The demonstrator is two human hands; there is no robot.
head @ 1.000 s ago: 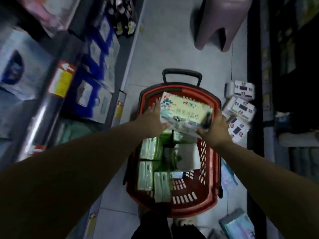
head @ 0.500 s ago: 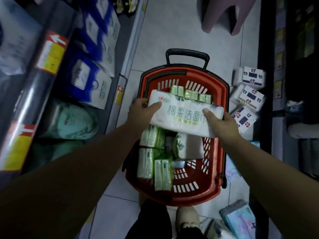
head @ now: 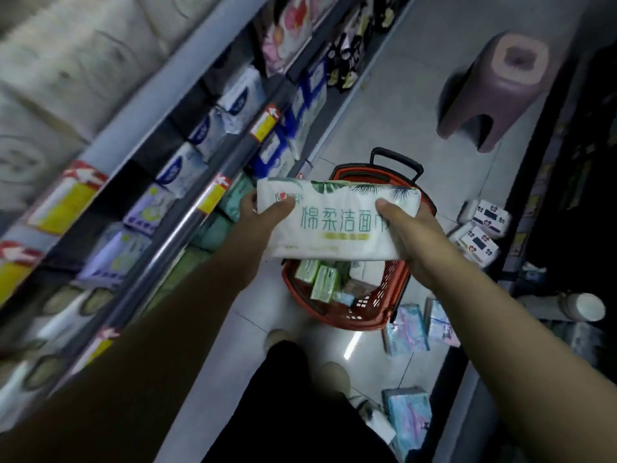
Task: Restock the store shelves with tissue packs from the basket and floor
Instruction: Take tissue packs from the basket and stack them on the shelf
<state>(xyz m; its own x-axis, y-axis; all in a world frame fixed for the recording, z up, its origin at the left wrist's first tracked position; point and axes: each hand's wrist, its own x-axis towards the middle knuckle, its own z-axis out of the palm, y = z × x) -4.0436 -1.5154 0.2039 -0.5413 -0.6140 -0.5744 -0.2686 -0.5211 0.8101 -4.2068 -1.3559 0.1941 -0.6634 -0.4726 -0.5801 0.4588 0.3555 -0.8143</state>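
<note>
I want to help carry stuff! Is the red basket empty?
No, the red basket has green tissue packs inside, below the white pack that the left hand and right hand hold.

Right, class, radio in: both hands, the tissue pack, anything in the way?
Left hand, right hand: each grips one end of the tissue pack. Pack held over red basket. Nothing seen between pack and shelves.
</note>
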